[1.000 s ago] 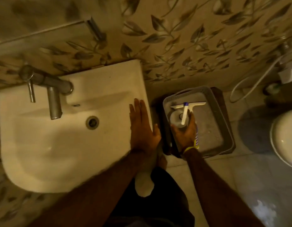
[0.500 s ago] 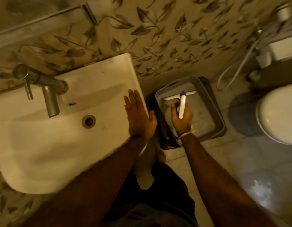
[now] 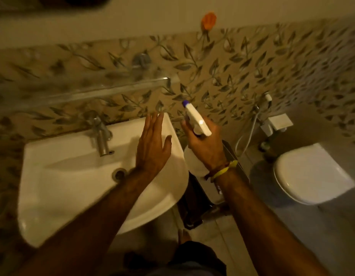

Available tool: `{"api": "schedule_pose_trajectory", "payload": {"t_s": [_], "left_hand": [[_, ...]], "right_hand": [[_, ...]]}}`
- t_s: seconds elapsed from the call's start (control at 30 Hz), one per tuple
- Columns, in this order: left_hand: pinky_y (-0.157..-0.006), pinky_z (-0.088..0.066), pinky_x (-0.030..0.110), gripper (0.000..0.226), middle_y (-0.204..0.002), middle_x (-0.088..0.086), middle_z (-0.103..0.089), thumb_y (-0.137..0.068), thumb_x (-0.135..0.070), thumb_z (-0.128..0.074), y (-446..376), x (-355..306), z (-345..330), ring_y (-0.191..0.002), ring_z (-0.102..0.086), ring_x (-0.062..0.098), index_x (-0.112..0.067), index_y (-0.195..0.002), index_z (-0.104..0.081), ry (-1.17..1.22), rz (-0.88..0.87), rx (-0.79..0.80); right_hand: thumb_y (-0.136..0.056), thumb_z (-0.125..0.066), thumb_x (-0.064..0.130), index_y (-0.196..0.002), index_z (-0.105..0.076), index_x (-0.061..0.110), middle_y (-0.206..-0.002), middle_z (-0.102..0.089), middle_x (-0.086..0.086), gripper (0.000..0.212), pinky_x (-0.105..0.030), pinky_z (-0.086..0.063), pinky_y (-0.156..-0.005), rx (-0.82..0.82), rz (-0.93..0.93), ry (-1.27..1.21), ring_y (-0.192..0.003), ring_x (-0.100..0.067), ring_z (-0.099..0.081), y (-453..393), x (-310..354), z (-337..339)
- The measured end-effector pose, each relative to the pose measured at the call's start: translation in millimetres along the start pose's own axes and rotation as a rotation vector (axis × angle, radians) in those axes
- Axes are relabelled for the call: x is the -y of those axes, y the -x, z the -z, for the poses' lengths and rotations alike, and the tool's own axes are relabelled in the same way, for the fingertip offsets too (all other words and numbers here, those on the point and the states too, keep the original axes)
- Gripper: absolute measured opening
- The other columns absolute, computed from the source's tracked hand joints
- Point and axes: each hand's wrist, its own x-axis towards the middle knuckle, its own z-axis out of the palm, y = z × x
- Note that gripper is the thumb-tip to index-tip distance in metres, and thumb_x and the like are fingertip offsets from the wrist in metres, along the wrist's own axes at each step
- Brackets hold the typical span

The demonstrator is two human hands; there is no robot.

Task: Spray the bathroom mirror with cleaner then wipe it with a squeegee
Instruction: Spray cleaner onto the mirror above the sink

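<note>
Since the earlier frame the spray bottle (image 3: 196,124) has come up out of the grey tub beside the basin and the view has tilted upward, so more wall and a glass shelf (image 3: 89,92) now show; the squeegee that lay in the tub is no longer in sight, hidden under the right arm.

At the left, one white basin (image 3: 73,176) carries one tap (image 3: 102,136); the left hand (image 3: 151,148) lies on the basin's right rim with fingers straight and spread, gripping nothing, only resting for support. Just beside it, the right hand (image 3: 207,148) is wrapped around the neck of the bottle, nozzle pointing up and away toward the patterned wall. Farther right stands one toilet (image 3: 312,172), with a hose (image 3: 250,128) on the wall above it.

The bottle looks like light, stiff plastic with a pale body that may be slick if wet; the neck under the trigger is the natural hold, leaving the forefinger free to squeeze. Counted: one bottle, two hands, one shelf. The mirror itself is barely in view, perhaps the dark strip at the top left edge; I cannot tell.
</note>
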Motion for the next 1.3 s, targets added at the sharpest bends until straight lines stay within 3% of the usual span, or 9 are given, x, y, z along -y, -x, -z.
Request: {"api": "schedule_pose_trajectory", "payload": {"t_s": [0.2, 0.37, 0.47, 0.57, 0.7, 0.83, 0.97, 1.07, 1.3], "left_hand": [[-0.101, -0.049, 0.031, 0.042, -0.128, 0.013, -0.067, -0.094, -0.014, -0.063, -54, -17, 153, -0.119, -0.062, 0.027, -0.005, -0.135, -0.059, -0.041, -0.329, -0.594], [-0.092, -0.048, 0.027, 0.033, -0.116, 0.012, -0.068, -0.095, -0.015, -0.062, -100, -29, 294, -0.107, -0.063, 0.028, -0.004, -0.125, -0.063, -0.136, -0.459, -0.867], [-0.102, -0.049, 0.034, 0.038, -0.124, 0.011, -0.064, -0.092, -0.019, -0.062, -129, -27, 380, -0.116, -0.059, 0.027, -0.007, -0.129, -0.06, -0.19, -0.465, -0.987], [-0.107, -0.044, 0.031, 0.046, -0.135, 0.009, -0.059, -0.096, -0.03, -0.056, -156, -29, 460, -0.125, -0.055, 0.023, -0.008, -0.136, -0.054, -0.254, -0.46, -0.982], [-0.115, -0.04, 0.043, 0.059, -0.155, 0.008, -0.042, -0.098, -0.042, -0.053, -193, -40, 540, -0.14, -0.044, 0.025, -0.014, -0.148, -0.041, -0.452, -0.399, -0.864], [-0.121, -0.031, 0.052, 0.079, -0.166, 0.006, -0.022, -0.095, -0.053, -0.055, -232, -46, 586, -0.151, -0.026, 0.028, -0.021, -0.158, -0.021, -0.436, -0.208, -0.729], [-0.126, -0.015, 0.053, 0.1, -0.171, 0.005, 0.001, -0.094, -0.064, -0.054, -252, -37, 596, -0.157, -0.003, 0.029, -0.021, -0.162, 0.005, -0.267, -0.039, -0.607], [-0.124, 0.001, 0.053, 0.101, -0.168, -0.005, 0.02, -0.094, -0.073, -0.044, -262, -16, 585, -0.155, 0.019, 0.022, -0.025, -0.16, 0.015, -0.25, -0.04, -0.569], [-0.124, 0.004, 0.045, 0.1, -0.166, -0.008, 0.025, -0.095, -0.072, -0.043, -264, -10, 587, -0.153, 0.024, 0.016, -0.025, -0.159, 0.017, -0.332, -0.049, -0.581]], "right_hand": [[-0.092, -0.067, 0.022, -0.102, -0.068, 0.016, -0.071, -0.067, -0.003, 0.012, -0.035, -0.054, -0.054, 0.018, 0.379, -0.105, -0.057, -0.015, -0.063, -47, 153, -55], [-0.093, -0.067, 0.016, -0.121, -0.063, -0.001, -0.083, -0.069, -0.009, 0.033, -0.023, -0.054, -0.047, 0.114, 0.559, -0.178, -0.053, -0.013, -0.066, -69, 262, -88], [-0.092, -0.067, 0.016, -0.122, -0.063, 0.01, -0.088, -0.07, -0.006, 0.031, -0.025, -0.057, -0.052, 0.159, 0.614, -0.202, -0.06, -0.01, -0.067, -82, 313, -93], [-0.092, -0.068, 0.019, -0.125, -0.063, 0.012, -0.098, -0.072, -0.008, 0.034, -0.032, -0.061, -0.061, 0.182, 0.703, -0.16, -0.069, -0.016, -0.07, -101, 368, -96], [-0.094, -0.065, 0.021, -0.135, -0.054, 0.013, -0.102, -0.067, -0.006, 0.043, -0.017, -0.052, -0.047, 0.151, 0.779, -0.069, -0.059, -0.009, -0.063, -131, 450, -110], [-0.094, -0.064, 0.023, -0.127, -0.059, 0.011, -0.1, -0.069, -0.01, 0.036, -0.021, -0.052, -0.049, 0.142, 0.866, 0.011, -0.064, -0.014, -0.066, -157, 512, -129], [-0.092, -0.065, 0.031, -0.115, -0.065, 0.014, -0.091, -0.07, -0.007, 0.029, -0.029, -0.056, -0.056, 0.135, 0.851, 0.176, -0.071, -0.019, -0.069, -179, 535, -142], [-0.093, -0.063, 0.036, -0.105, -0.064, 0.019, -0.086, -0.07, -0.004, 0.021, -0.024, -0.052, -0.049, 0.175, 0.783, 0.23, -0.065, -0.02, -0.068, -189, 528, -148], [-0.096, -0.059, 0.033, -0.102, -0.06, 0.019, -0.072, -0.062, 0.002, 0.015, -0.018, -0.047, -0.041, 0.122, 0.784, 0.282, -0.05, -0.012, -0.063, -202, 515, -147]]}}
